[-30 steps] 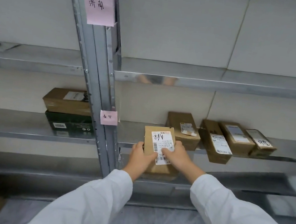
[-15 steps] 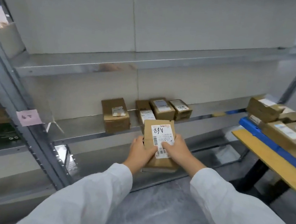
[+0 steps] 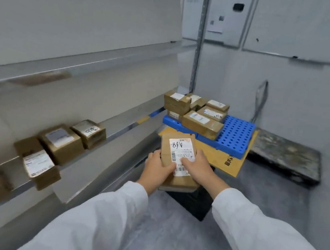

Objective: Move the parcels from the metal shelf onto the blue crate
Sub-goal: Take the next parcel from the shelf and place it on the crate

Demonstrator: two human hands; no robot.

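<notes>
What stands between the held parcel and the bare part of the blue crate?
Nothing visible. The left hand and right hand hold the parcel short of the blue crate, whose bare right side is open. The stacked parcels crowd only its left side.

Parcels on shelf at left; others on crate ahead.

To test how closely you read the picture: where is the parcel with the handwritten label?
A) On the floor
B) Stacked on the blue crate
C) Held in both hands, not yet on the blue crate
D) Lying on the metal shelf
C: the left hand and right hand grip the labelled parcel in the air, near the blue crate but not on it.
</notes>
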